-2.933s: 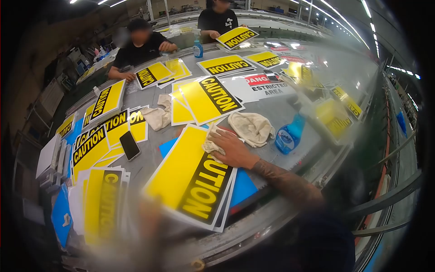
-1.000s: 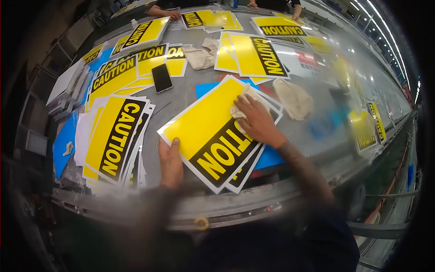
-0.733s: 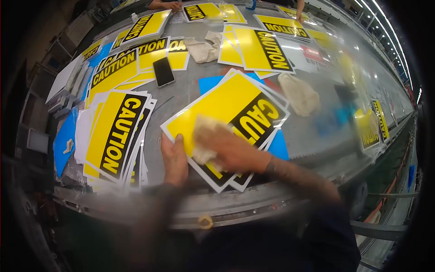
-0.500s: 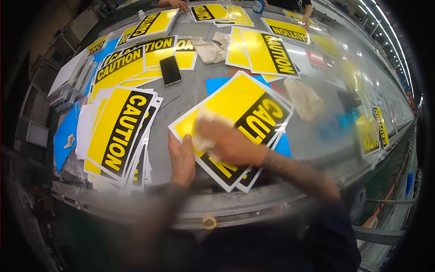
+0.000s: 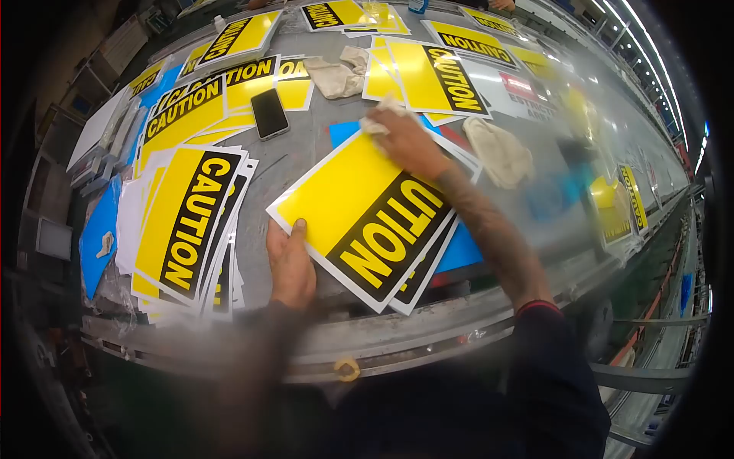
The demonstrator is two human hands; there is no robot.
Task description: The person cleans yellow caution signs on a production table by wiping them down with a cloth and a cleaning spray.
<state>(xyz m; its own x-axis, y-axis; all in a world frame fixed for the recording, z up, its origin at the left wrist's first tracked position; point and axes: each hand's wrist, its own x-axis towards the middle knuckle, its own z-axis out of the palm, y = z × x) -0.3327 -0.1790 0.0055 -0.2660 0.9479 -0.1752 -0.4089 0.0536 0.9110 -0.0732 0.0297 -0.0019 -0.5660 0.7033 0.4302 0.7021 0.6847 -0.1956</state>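
Note:
A yellow and black caution sign (image 5: pixel 332 195) lies at a slant in front of me, on top of at least one more sign. My left hand (image 5: pixel 292 266) grips its near left edge, with the thumb on the face and the fingers underneath. A white cloth (image 5: pixel 373 125) is bunched under my right hand (image 5: pixel 413 144), which presses it at the sign's far corner. My right hand and forearm cover part of the sign's lettering. Blue sheet (image 5: pixel 462 249) shows from beneath the signs.
To the left is a stack of caution signs (image 5: pixel 180 222), with a phone (image 5: pixel 269 115) beyond it. Other cloths (image 5: pixel 498 153) and more signs (image 5: pixel 417 73) lie farther back. The table's metal edge (image 5: pixel 413 344) runs close to me. Another person's hand (image 5: pixel 502 4) shows at the far side.
My right hand has moved the cloth from the sign's middle to its far corner. My left hand still holds the near left edge. The whole view has shifted slightly.

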